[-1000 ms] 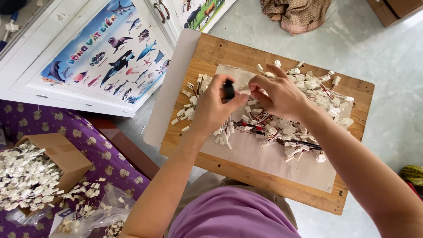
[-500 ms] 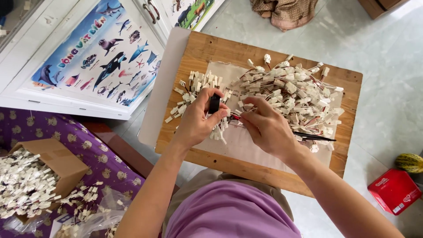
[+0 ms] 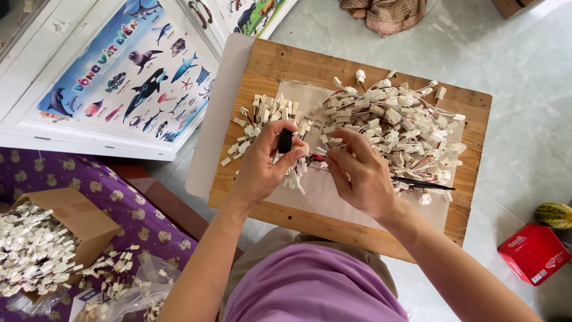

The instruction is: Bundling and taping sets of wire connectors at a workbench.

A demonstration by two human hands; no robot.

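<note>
My left hand [image 3: 262, 170] pinches a small black block [image 3: 285, 141] between thumb and fingers over a low wooden table [image 3: 286, 65]. My right hand [image 3: 357, 173] is close beside it, fingertips holding a thin red-and-black wire with a white connector [image 3: 316, 156]. A big heap of white connectors with wires [image 3: 399, 119] lies just beyond my right hand. A smaller heap of loose white connectors [image 3: 268, 113] lies beyond my left hand. Both heaps rest on a pale paper sheet [image 3: 333, 191]. A thin black tool [image 3: 426, 185] lies by my right wrist.
A cardboard box [image 3: 77, 217] full of white connectors sits on a purple patterned cloth [image 3: 42, 173] at lower left, with a clear bag [image 3: 131, 295] beside it. A white cabinet with sea-animal posters [image 3: 131, 71] stands left. A red packet [image 3: 533, 253] and a striped gourd [image 3: 554, 214] lie on the floor at right.
The view has shifted, so the table sits a little higher and more to the left. Both hands have drawn slightly nearer to me, still together on the black block and wire.
</note>
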